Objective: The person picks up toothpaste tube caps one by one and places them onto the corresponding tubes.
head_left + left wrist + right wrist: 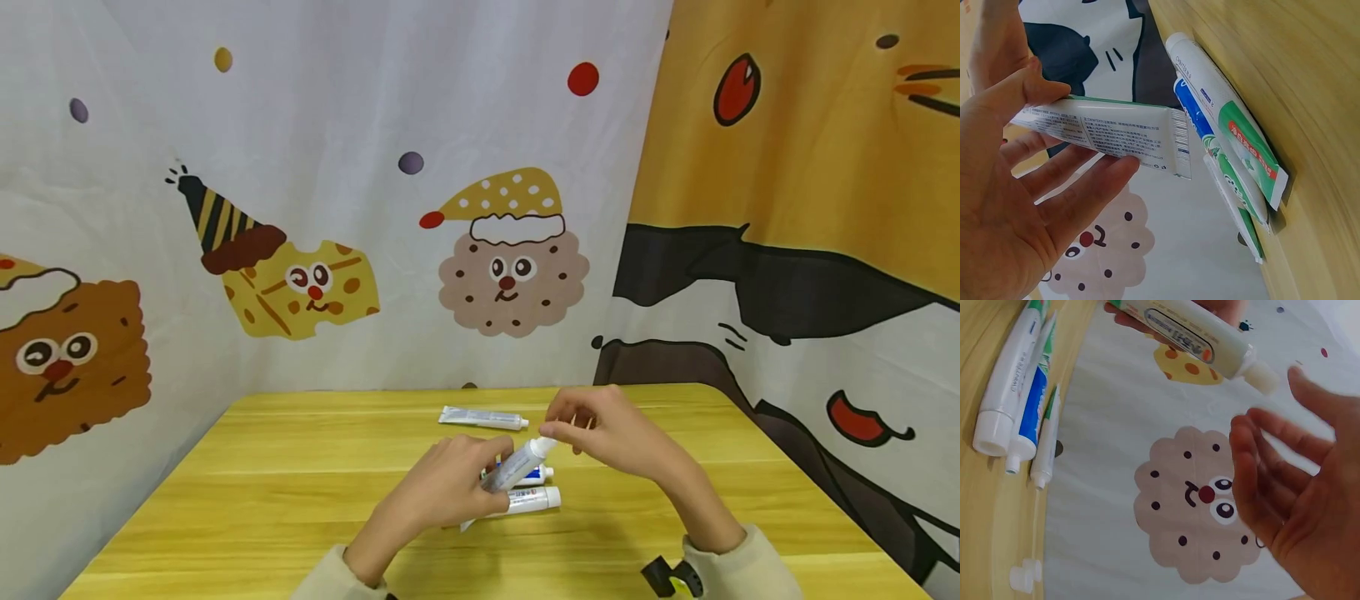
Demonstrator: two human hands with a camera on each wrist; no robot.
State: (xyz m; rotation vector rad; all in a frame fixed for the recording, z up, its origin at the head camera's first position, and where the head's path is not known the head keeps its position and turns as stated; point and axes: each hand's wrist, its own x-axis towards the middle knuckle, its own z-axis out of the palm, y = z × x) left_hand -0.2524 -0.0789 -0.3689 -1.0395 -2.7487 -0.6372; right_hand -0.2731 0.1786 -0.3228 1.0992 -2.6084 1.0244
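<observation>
My left hand grips a white and green toothpaste tube between thumb and fingers, its capped end tilted up to the right. The white cap is still on that tube. Around it, with a small gap, hover the parted thumb and bent fingers of my right hand, which holds nothing. Below, three more toothpaste tubes lie on the table: a capped white one in front, a blue and white one with a bare nozzle, and a slimmer white one at the back, its nozzle also bare.
Two small loose white caps lie on the wooden table, to the right of the tubes. A cloth printed with cartoon figures hangs behind the table's back edge and along its sides. A black strap shows at the right sleeve.
</observation>
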